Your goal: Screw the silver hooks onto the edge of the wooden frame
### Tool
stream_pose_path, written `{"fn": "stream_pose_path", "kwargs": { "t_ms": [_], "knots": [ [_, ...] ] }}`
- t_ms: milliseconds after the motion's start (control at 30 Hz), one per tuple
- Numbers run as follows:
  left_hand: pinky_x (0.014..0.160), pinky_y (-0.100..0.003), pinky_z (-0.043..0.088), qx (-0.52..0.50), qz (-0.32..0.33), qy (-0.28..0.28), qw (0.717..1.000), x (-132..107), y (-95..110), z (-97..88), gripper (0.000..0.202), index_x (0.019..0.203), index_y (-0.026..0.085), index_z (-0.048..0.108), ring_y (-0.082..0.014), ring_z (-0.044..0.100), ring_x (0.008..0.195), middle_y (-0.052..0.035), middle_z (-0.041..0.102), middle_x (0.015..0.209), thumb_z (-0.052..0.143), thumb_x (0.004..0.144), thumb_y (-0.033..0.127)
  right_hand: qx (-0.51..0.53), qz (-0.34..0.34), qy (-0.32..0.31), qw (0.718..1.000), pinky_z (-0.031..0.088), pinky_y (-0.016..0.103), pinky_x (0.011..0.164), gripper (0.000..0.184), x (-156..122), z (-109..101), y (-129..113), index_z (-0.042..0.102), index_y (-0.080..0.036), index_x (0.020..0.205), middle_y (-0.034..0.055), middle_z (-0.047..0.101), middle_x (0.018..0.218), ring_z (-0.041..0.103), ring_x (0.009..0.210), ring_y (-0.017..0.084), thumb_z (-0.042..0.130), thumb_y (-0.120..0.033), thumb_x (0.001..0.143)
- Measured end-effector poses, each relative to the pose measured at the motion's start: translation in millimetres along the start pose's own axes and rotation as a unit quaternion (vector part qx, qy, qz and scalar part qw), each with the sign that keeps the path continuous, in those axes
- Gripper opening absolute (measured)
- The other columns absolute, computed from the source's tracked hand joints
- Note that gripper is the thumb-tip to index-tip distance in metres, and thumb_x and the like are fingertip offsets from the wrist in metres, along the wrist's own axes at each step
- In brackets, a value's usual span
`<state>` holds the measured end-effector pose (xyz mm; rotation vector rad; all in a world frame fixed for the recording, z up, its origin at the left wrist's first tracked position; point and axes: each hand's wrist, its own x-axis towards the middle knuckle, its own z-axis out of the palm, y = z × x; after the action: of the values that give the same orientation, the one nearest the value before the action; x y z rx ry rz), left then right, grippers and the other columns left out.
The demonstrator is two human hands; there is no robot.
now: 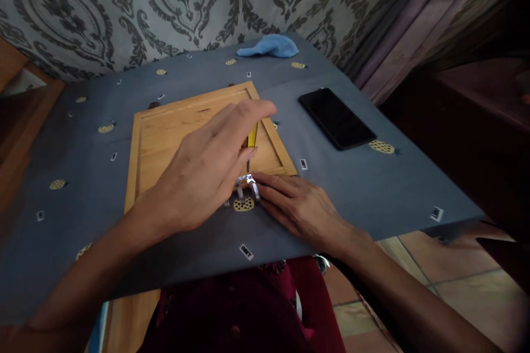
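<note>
My left hand (pixel 207 162) is closed on a screwdriver (pixel 252 137) with a yellow handle, held upright over the lower edge of a wooden cabinet door (pixel 165 140). The screwdriver's thin shaft points down to a shiny metal hinge (pixel 249 179) at that edge, and its tip seems to meet the metal. Beside the hinge, on its right, my right hand (pixel 300 204) lies low with the fingers together and the fingertips against the metal. My left hand covers part of the door and of the hinge. The hinge's arms stick out over the tablecloth towards me.
A blue-grey tablecloth (pixel 368 198) with pineapple prints covers the table. To the right of the door lies a black phone (pixel 337 117). A blue cloth (pixel 271 46) sits at the back by the patterned curtain (pixel 182 0). Wooden furniture (pixel 31 121) stands at the left.
</note>
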<state>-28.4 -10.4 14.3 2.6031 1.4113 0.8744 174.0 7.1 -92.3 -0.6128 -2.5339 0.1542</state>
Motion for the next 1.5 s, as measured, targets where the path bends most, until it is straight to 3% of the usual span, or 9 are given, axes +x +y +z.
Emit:
{"fn": "stream_pose_path", "kwargs": {
  "t_ms": [200,500,667,1067,1267,1500],
  "knots": [
    [0.091,-0.027,0.055,0.008,0.005,-0.023,1.000,-1.6,1.7,3.7,0.042,0.129,0.017,0.042,-0.0162,0.064,0.110,-0.0059,0.061,0.127,0.050,0.090,0.003,-0.005,-0.001,-0.009,1.000,0.061,0.040,0.082,0.027,-0.3,0.3,0.1,0.065,-0.015,0.116,0.0114,0.069,0.124,0.070,0.102,0.023,0.045,-0.015,0.097],
    [0.094,-0.026,0.055,-0.004,0.005,-0.025,1.000,-2.0,-0.3,4.7,0.043,0.130,0.018,0.043,-0.0156,0.062,0.112,-0.0058,0.059,0.128,0.050,0.090,0.004,-0.009,-0.002,-0.002,1.000,0.061,0.039,0.080,0.026,-0.3,0.6,0.2,0.065,-0.015,0.114,0.0111,0.069,0.123,0.071,0.099,0.022,0.045,-0.016,0.097],
    [0.092,-0.031,0.057,-0.011,-0.001,-0.033,0.999,-2.2,-0.6,3.6,0.045,0.131,0.025,0.043,-0.0176,0.063,0.111,-0.0047,0.059,0.129,0.047,0.090,0.006,-0.009,-0.007,0.002,1.000,0.061,0.038,0.080,0.025,-0.6,1.2,0.2,0.065,-0.014,0.114,0.0120,0.070,0.121,0.071,0.099,0.022,0.047,-0.015,0.097],
    [0.093,-0.026,0.055,-0.003,0.001,-0.044,0.999,-2.5,1.3,3.0,0.039,0.130,0.023,0.043,-0.0145,0.063,0.109,-0.0036,0.060,0.127,0.047,0.093,0.009,-0.013,-0.002,-0.014,1.000,0.060,0.040,0.084,0.027,-0.4,0.2,0.4,0.066,-0.014,0.115,0.0120,0.068,0.125,0.070,0.103,0.023,0.046,-0.016,0.097],
    [0.088,-0.030,0.057,0.010,0.011,-0.038,0.999,-1.8,0.5,2.7,0.038,0.130,0.017,0.044,-0.0173,0.065,0.106,-0.0075,0.060,0.127,0.045,0.093,0.008,-0.011,-0.005,-0.006,1.000,0.061,0.039,0.082,0.028,-1.3,1.7,0.9,0.065,-0.015,0.118,0.0108,0.069,0.124,0.071,0.101,0.022,0.046,-0.016,0.097],
    [0.090,-0.031,0.056,0.017,-0.001,-0.038,0.999,-2.7,0.7,3.7,0.039,0.130,0.027,0.044,-0.0168,0.065,0.107,-0.0030,0.061,0.126,0.046,0.094,0.011,-0.010,-0.003,-0.009,1.000,0.060,0.039,0.083,0.027,-1.0,1.1,0.0,0.065,-0.015,0.116,0.0114,0.068,0.125,0.070,0.101,0.021,0.045,-0.016,0.098]
  ]
}}
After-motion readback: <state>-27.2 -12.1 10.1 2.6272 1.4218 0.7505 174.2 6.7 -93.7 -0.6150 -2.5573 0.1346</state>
